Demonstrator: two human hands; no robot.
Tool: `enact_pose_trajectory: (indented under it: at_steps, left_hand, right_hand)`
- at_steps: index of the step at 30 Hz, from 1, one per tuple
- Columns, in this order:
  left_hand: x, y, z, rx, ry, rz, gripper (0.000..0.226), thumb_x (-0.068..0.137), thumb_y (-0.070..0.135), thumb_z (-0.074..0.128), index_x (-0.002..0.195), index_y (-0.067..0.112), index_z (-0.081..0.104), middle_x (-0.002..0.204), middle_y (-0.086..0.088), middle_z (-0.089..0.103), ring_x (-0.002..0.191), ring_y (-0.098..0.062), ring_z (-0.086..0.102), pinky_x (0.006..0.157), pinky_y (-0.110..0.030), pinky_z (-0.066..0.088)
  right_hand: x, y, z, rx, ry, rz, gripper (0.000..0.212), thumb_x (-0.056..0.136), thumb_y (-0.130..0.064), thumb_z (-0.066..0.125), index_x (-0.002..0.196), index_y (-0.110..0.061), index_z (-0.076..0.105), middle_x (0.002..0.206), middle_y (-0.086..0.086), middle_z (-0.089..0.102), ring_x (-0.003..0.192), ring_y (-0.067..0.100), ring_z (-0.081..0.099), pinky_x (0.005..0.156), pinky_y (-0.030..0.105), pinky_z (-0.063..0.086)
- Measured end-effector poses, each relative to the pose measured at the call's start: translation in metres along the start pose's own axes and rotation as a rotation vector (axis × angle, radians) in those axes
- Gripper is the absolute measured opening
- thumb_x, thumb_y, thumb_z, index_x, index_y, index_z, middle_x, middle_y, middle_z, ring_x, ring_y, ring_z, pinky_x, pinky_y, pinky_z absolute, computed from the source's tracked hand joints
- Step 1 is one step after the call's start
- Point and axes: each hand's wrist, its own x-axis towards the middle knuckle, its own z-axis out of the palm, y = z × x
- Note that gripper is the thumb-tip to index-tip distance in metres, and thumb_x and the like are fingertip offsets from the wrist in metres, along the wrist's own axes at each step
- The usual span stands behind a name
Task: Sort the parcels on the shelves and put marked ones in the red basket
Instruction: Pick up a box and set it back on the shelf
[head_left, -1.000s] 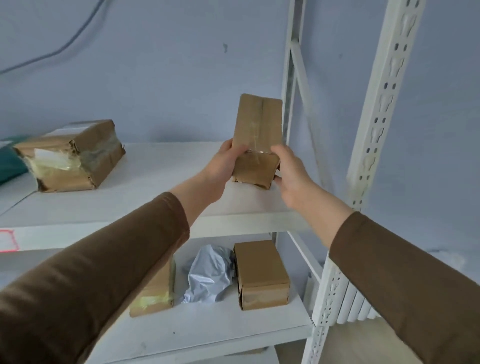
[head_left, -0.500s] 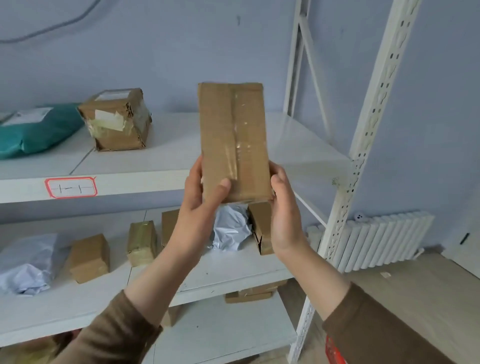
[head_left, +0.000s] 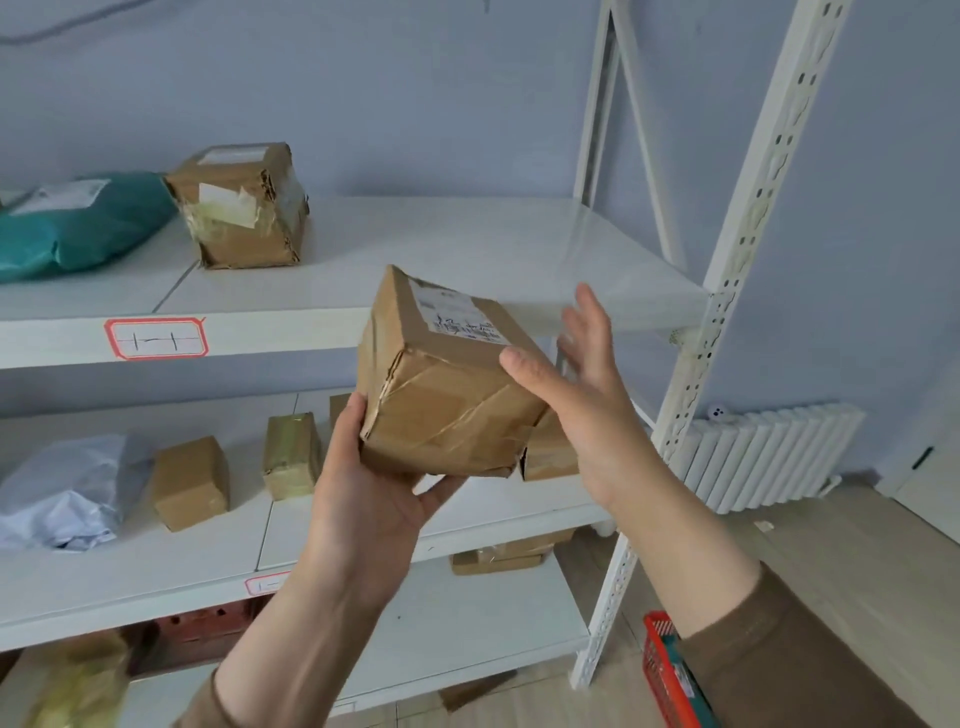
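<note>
Head view, before the white metal shelving (head_left: 467, 249): one view only, looking forward and down at both my hands.
Held parcel: a brown cardboard box wrapped in clear tape (head_left: 447, 379), tilted in the air in front of the top shelf's front edge, with a white printed label on its upper face.
Left hand: my left hand (head_left: 363, 499) cradles the box from below, palm under its lower edge, thumb up along its left side, fingers curled round the underside.
Right hand: my right hand (head_left: 576, 379) is spread, fingers straight and pointing up; only the thumb tip touches the box's upper right edge.
Top shelf: a battered brown taped box (head_left: 241, 208) sits near the left back, touching a teal plastic mailer bag (head_left: 78, 223) at the far left edge. A red-bordered tag (head_left: 156, 339) is stuck on the front edge.
Middle shelf: a grey-white poly bag (head_left: 62, 493) at the left edge, then a small brown carton (head_left: 190, 483), then a small box in yellowish tape (head_left: 291, 454); another brown box (head_left: 550, 449) shows partly behind the held parcel.
Lower shelf: flat brown parcels (head_left: 511, 551) lie near its right end.
Floor: a red plastic basket (head_left: 667, 670) stands at the lower right, beside my right sleeve, partly hidden by it.
Back wall: a white ribbed radiator (head_left: 774, 457) stands right of the shelving post.
</note>
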Motion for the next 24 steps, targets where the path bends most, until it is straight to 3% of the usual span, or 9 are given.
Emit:
enact_pose_trajectory:
  at_steps: [2,3,5,8,11,15,18,20,24]
  left_hand:
    - [0.000,-0.008,0.000,-0.057,0.018,-0.069,0.049,0.109,0.051,0.040,0.141,0.023,0.065,0.132,-0.007,0.074,0.127,-0.030,0.068,0.103,-0.053,0.054]
    - [0.002,-0.012,-0.001,-0.076,0.019,-0.098,0.050,0.109,0.050,0.041,0.140,0.021,0.066,0.131,-0.009,0.074,0.127,-0.031,0.067,0.104,-0.052,0.053]
    - [0.003,-0.019,-0.005,-0.081,0.019,-0.131,0.049,0.109,0.048,0.042,0.140,0.017,0.065,0.132,-0.012,0.073,0.128,-0.034,0.066,0.104,-0.051,0.053]
    - [0.005,-0.026,-0.017,0.029,0.006,-0.085,0.037,0.110,0.036,0.046,0.143,0.023,0.057,0.132,-0.009,0.074,0.125,-0.032,0.068,0.099,-0.050,0.056]
    - [0.015,-0.026,-0.034,0.211,-0.001,-0.063,0.035,0.108,0.034,0.048,0.142,0.032,0.056,0.129,-0.001,0.073,0.117,-0.024,0.070,0.103,-0.049,0.053]
    - [0.028,-0.029,-0.047,0.173,-0.083,-0.300,0.067,0.096,0.073,0.046,0.141,0.027,0.066,0.139,-0.007,0.070,0.133,-0.027,0.062,0.117,-0.055,0.040]
    - [0.036,-0.042,-0.056,0.151,-0.084,-0.306,0.068,0.096,0.068,0.051,0.144,0.022,0.064,0.144,-0.011,0.066,0.130,-0.029,0.063,0.102,-0.049,0.053]
    - [0.040,-0.048,-0.064,0.157,-0.096,-0.286,0.065,0.100,0.065,0.047,0.144,0.022,0.064,0.147,-0.010,0.063,0.134,-0.030,0.060,0.099,-0.045,0.055]
    - [0.045,-0.051,-0.079,0.138,-0.165,-0.247,0.063,0.105,0.060,0.038,0.150,0.020,0.058,0.153,-0.012,0.057,0.145,-0.030,0.051,0.125,-0.051,0.032]
  right_hand:
    - [0.000,0.000,0.001,0.196,-0.106,0.286,0.111,0.052,-0.071,0.091,0.145,-0.035,0.041,0.163,-0.002,0.043,0.142,0.014,0.050,0.113,0.045,0.042]
    - [-0.001,0.002,0.001,0.278,-0.168,0.384,0.108,0.056,-0.071,0.089,0.146,-0.028,0.049,0.152,0.003,0.058,0.134,0.019,0.061,0.106,0.046,0.051]
    - [-0.007,0.008,0.002,0.352,-0.227,0.437,0.076,0.073,-0.066,0.076,0.136,-0.025,0.066,0.126,0.006,0.076,0.114,0.023,0.074,0.092,0.042,0.059]
    - [-0.009,0.026,0.002,0.376,-0.172,0.414,0.065,0.074,-0.066,0.077,0.128,-0.030,0.072,0.121,0.004,0.078,0.116,0.022,0.073,0.104,0.047,0.054]
    - [-0.011,0.038,0.007,0.219,-0.039,0.250,0.087,0.061,-0.071,0.083,0.138,-0.040,0.060,0.137,-0.005,0.068,0.129,0.016,0.063,0.115,0.052,0.045]
    - [-0.032,0.048,0.028,-0.315,0.017,-0.128,0.093,0.069,-0.067,0.077,0.147,-0.033,0.038,0.149,-0.009,0.046,0.139,0.018,0.046,0.107,0.045,0.050]
    - [-0.049,0.052,0.044,-0.744,0.070,-0.371,0.101,0.070,-0.074,0.070,0.148,-0.019,0.038,0.165,-0.001,0.031,0.148,0.024,0.032,0.113,0.048,0.041]
    - [-0.057,0.055,0.052,-0.823,0.076,-0.426,0.101,0.071,-0.075,0.069,0.148,-0.017,0.039,0.168,0.002,0.029,0.151,0.027,0.030,0.115,0.051,0.038]
    - [-0.065,0.067,0.056,-0.853,0.066,-0.553,0.088,0.079,-0.062,0.070,0.149,-0.015,0.042,0.170,0.002,0.028,0.157,0.026,0.023,0.117,0.054,0.036]
